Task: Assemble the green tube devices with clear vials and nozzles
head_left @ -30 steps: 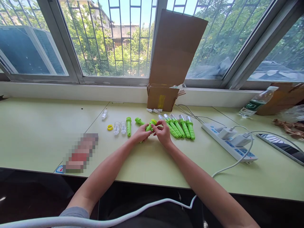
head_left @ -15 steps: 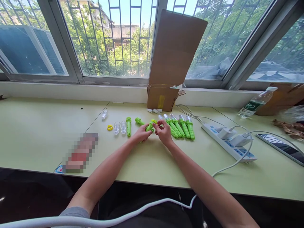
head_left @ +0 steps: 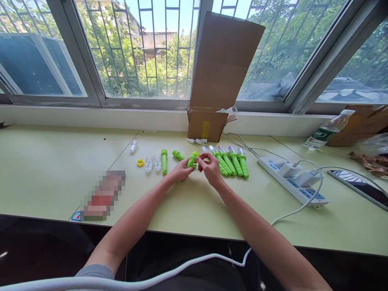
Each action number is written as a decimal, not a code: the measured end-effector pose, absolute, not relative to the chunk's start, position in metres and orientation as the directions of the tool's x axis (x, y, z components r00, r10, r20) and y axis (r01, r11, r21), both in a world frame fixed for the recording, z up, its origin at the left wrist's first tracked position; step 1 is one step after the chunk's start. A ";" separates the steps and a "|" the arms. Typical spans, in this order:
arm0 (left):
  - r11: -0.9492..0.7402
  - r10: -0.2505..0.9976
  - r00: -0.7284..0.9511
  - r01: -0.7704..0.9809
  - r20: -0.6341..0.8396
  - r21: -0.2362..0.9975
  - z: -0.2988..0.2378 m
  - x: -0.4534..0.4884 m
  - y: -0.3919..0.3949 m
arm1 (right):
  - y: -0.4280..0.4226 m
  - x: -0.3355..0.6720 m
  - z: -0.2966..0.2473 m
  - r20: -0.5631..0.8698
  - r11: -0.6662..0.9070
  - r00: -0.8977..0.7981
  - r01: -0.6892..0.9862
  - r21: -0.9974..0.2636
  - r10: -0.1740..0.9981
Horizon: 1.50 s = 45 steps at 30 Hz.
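Observation:
My left hand (head_left: 182,171) is closed around a green ribbed plastic handle (head_left: 191,162), tilted with its wider end up. A yellow ring (head_left: 195,154) sits at that upper end. My right hand (head_left: 210,166) pinches at the ring's edge with thumb and fingers; its fingertips partly hide the contact. Just behind my left hand lies another green handle (head_left: 177,154), and a further green handle (head_left: 164,161) stands to its left. Two clear plastic caps (head_left: 153,163) and a loose yellow ring (head_left: 140,162) are farther left. Several green handles with clear tops (head_left: 232,161) lie beside my right hand.
A cardboard box (head_left: 207,124) with a raised flap stands against the window, small clear pieces (head_left: 197,141) before it. Another clear cap (head_left: 133,146) lies left. On the right are a power strip (head_left: 292,184) with cables, a phone (head_left: 359,186) and a water bottle (head_left: 329,131).
The held handle and its yellow ring have shifted slightly, and the ring shows a little more tilted. My right fingers have moved slightly at the ring. The other things lie as before.

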<state>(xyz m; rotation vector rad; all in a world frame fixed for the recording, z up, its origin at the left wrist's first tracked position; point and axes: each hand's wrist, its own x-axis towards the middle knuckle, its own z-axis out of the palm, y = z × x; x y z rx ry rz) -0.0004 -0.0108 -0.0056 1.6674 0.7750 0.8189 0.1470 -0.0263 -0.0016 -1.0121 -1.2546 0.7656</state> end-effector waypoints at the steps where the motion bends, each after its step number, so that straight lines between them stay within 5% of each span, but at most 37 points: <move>1: -0.215 0.822 0.554 0.087 0.132 0.973 -0.006 -0.001 -0.011 | -0.026 0.147 -0.001 0.380 0.378 0.180 0.048 -0.925 0.907; 7: -0.205 0.829 0.545 0.087 0.125 0.975 -0.007 -0.001 -0.008 | -0.024 0.149 -0.002 0.352 0.351 0.165 0.038 -0.936 0.921; 19: -0.187 0.867 0.485 0.101 0.116 0.977 -0.010 -0.001 -0.011 | -0.020 0.153 -0.012 0.442 0.387 0.113 0.324 -0.863 0.890; 36: -0.207 0.861 0.479 0.026 0.170 0.978 -0.010 -0.002 -0.007 | -0.022 0.150 -0.013 0.432 0.387 0.091 0.306 -0.870 0.897; 45: -0.168 0.852 0.501 -0.014 0.152 0.986 -0.012 -0.004 -0.002 | -0.022 0.151 -0.014 0.543 0.436 0.085 0.499 -0.749 0.835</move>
